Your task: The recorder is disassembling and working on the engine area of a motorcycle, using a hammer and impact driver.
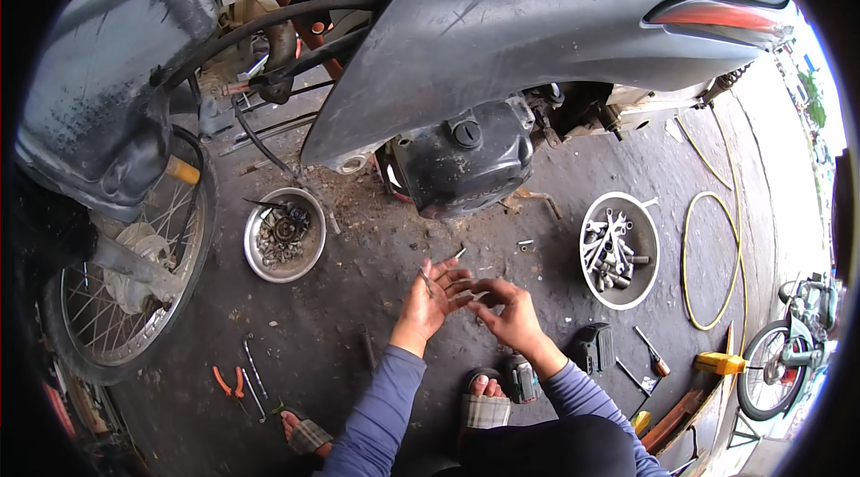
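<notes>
My left hand is palm up, fingers extended, with a small thin metal piece resting in it. My right hand is beside its fingertips, fingers loosely bent and apart; I make out nothing held in it. Above my hands are a black engine and the dark motorcycle body panel with a red-lensed lamp. A bowl of small parts sits at left, a bowl of wrenches and sockets at right. Small metal pieces lie on the ground just beyond my hands.
A spoked wheel stands at left. Pliers and wrenches lie near my left foot; a power tool, black battery-like case and screwdriver lie at right. A yellow hose loops farther right, near another motorcycle.
</notes>
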Demonstrator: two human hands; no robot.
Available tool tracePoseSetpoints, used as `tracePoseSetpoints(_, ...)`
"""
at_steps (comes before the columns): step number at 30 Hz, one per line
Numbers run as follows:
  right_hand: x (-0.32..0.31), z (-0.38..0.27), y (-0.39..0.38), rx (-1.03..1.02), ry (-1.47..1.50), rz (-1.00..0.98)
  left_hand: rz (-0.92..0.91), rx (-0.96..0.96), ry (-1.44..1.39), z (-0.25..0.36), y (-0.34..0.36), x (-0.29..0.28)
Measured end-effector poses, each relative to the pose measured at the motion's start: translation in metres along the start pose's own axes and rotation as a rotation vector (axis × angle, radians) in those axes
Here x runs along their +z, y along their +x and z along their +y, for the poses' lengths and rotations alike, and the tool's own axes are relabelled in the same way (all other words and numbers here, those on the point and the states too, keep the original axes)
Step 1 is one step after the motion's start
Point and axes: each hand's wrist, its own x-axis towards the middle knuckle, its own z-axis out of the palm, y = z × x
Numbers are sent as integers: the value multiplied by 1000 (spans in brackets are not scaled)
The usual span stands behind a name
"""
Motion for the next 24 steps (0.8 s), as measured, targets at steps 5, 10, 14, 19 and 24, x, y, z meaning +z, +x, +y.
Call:
tracePoseSetpoints(5, -53, 93, 23, 88, -728, 264, -69, -185, 260, -22, 14, -25)
tracePoseSetpoints(10, -78, 132, 51, -54, -938, 80, 164, 882, 1436, -29, 34, -30)
tracePoseSetpoints(14, -68, 136, 55, 7, -871, 174, 152, 981, 1868, -20, 62, -15)
tracePoseSetpoints(19, -39, 130, 29, 208, -295, 391, 205, 670, 2201, -22, 91, 2)
tracePoseSetpoints(24, 4, 89, 5, 388, 266, 338, -61, 589, 1792, -23, 68, -14)
